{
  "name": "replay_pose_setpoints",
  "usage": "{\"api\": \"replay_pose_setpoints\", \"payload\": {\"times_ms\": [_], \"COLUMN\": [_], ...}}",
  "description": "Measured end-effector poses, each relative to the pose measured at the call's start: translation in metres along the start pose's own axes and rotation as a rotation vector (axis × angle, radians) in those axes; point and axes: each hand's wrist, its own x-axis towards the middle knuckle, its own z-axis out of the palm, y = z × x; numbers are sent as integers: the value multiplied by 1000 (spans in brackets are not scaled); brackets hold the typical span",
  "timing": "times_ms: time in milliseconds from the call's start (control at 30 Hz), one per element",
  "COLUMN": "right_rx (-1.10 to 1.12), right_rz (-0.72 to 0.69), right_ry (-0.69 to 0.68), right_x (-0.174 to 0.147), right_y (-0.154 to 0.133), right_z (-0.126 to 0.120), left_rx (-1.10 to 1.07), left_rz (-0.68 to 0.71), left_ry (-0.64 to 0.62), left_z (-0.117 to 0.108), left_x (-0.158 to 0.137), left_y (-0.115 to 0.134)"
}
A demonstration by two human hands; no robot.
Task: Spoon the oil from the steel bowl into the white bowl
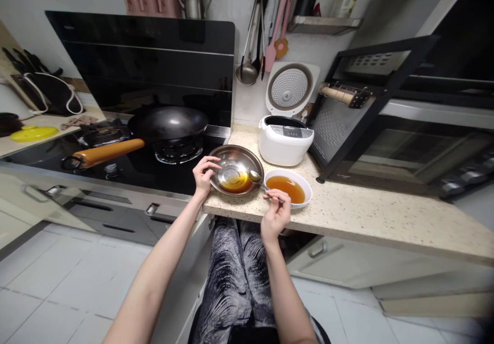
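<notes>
Holding amber liquid (285,189): round steel bowl (241,154), white bowl (306,189). Right fingers (277,194) clamp metal spoon (255,177); left fingers (206,165): grip unclear. White rice cooker (283,151) behind.

Soft light; glints on steel bowl (236,156); edges stretched, blurred.

Dark trousers (227,277), wavy pale streaks

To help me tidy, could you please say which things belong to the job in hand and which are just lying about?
In use: spoon in right hand; metal bowl; white bowl.
Apparently lying about: wok; rice cooker; yellow lid.
</notes>
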Motion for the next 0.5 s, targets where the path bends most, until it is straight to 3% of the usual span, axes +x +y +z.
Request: {"api": "replay_pose_setpoints", "payload": {"times_ms": [267,500], "right_rx": [-78,-162], "right_rz": [-46,-134], "right_ry": [104,119], "right_x": [15,19], "right_y": [-10,0], "right_z": [-18,-33], "left_rx": [0,-19], "left_rz": [-14,2], "left_ry": [-3,-2], "left_z": [0,0], "left_x": [-1,-1], "left_y": [1,1]}}
